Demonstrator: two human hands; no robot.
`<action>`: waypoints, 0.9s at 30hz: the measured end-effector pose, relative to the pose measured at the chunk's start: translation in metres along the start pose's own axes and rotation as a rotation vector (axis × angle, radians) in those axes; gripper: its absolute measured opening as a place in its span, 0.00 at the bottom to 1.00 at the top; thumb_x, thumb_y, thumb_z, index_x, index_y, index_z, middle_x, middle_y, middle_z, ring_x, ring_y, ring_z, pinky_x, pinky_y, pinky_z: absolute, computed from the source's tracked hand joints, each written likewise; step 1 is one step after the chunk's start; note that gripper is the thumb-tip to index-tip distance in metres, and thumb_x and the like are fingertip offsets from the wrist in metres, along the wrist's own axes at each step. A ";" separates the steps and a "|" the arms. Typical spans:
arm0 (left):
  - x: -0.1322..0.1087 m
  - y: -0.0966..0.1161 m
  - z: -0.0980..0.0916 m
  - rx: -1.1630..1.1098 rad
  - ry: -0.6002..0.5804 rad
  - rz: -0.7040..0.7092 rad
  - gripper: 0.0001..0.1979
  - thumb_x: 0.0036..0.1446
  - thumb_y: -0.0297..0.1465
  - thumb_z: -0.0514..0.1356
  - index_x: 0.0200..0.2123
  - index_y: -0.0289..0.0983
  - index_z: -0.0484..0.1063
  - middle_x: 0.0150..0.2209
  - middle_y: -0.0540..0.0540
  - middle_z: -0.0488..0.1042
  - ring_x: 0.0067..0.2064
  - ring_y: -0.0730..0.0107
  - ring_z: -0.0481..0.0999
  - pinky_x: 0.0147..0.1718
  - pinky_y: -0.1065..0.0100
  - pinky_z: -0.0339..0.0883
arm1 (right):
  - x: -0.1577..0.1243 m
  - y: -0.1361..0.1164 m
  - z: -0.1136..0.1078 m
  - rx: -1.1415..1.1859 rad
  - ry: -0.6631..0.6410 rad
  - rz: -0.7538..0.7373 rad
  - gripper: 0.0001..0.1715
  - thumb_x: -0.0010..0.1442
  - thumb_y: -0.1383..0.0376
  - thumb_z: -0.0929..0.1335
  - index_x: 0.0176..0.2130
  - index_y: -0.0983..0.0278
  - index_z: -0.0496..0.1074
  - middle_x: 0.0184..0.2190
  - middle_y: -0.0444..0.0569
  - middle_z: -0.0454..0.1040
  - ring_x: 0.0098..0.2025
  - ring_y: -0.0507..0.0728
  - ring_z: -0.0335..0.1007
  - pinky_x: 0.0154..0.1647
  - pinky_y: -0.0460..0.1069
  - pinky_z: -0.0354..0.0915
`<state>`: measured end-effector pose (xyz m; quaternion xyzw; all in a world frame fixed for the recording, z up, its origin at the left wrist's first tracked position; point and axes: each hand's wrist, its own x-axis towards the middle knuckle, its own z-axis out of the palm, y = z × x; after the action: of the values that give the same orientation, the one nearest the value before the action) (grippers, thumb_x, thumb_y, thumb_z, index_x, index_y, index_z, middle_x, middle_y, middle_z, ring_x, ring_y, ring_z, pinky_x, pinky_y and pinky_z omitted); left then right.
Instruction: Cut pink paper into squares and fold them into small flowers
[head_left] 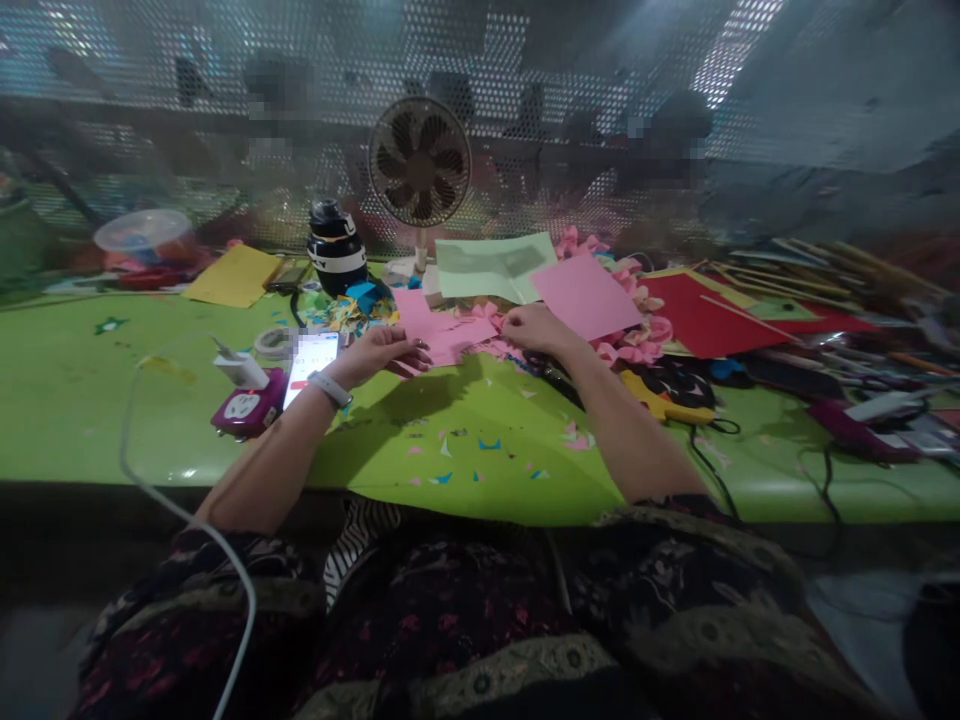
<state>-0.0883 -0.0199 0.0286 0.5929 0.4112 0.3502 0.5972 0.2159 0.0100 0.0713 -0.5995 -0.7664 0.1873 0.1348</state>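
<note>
My left hand point(382, 352), with a pale band at the wrist, is at the left edge of a cut pink paper point(442, 335). Its thumb and fingers close around a corner of that paper. On the right, my right hand point(534, 328) is closed in a pinch by small pink paper pieces point(486, 312); what lies between its fingertips is hidden. Just beyond it lies a whole pink sheet point(589, 297) on top of pink paper flowers point(634, 350). A dark, narrow tool point(559, 378), partly covered by my right forearm, rests below that hand.
A phone point(311, 365), a purple power socket point(247, 405) and a cable point(135, 450) are at left. Behind stand a dark bottle point(335, 250) and a fan point(420, 160). Red sheets point(709, 315) and a yellow glue gun point(660, 400) lie right. Scraps point(489, 444) dot the green table point(420, 490).
</note>
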 end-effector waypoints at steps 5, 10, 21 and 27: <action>-0.017 -0.003 0.005 0.054 -0.150 -0.054 0.16 0.60 0.40 0.70 0.44 0.33 0.80 0.47 0.32 0.84 0.45 0.58 0.86 0.36 0.65 0.80 | 0.014 0.010 -0.015 -0.602 -0.224 0.186 0.09 0.52 0.69 0.76 0.37 0.67 0.81 0.41 0.61 0.81 0.47 0.65 0.77 0.44 0.52 0.68; -0.030 -0.006 0.007 0.029 -0.108 -0.051 0.20 0.57 0.45 0.71 0.43 0.35 0.80 0.46 0.33 0.84 0.44 0.58 0.86 0.34 0.67 0.78 | 0.024 0.009 -0.005 -0.704 -0.331 0.210 0.18 0.53 0.69 0.76 0.46 0.70 0.81 0.44 0.63 0.80 0.47 0.66 0.77 0.45 0.55 0.69; -0.032 -0.009 0.005 -0.007 0.260 0.035 0.22 0.53 0.49 0.72 0.34 0.35 0.79 0.38 0.38 0.85 0.33 0.69 0.83 0.28 0.74 0.72 | 0.014 0.019 -0.031 -0.563 -0.154 0.139 0.10 0.58 0.64 0.74 0.41 0.64 0.81 0.43 0.61 0.81 0.44 0.65 0.76 0.41 0.53 0.66; -0.030 -0.015 0.016 0.013 0.157 0.031 0.28 0.48 0.54 0.73 0.36 0.33 0.80 0.37 0.37 0.85 0.33 0.66 0.84 0.28 0.72 0.74 | -0.010 0.000 -0.019 -0.133 -0.092 -0.070 0.08 0.61 0.62 0.74 0.37 0.65 0.80 0.39 0.55 0.82 0.42 0.60 0.77 0.43 0.52 0.69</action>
<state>-0.0874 -0.0541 0.0149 0.5738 0.4499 0.4023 0.5536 0.2268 0.0031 0.0888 -0.5709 -0.8028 0.1586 0.0660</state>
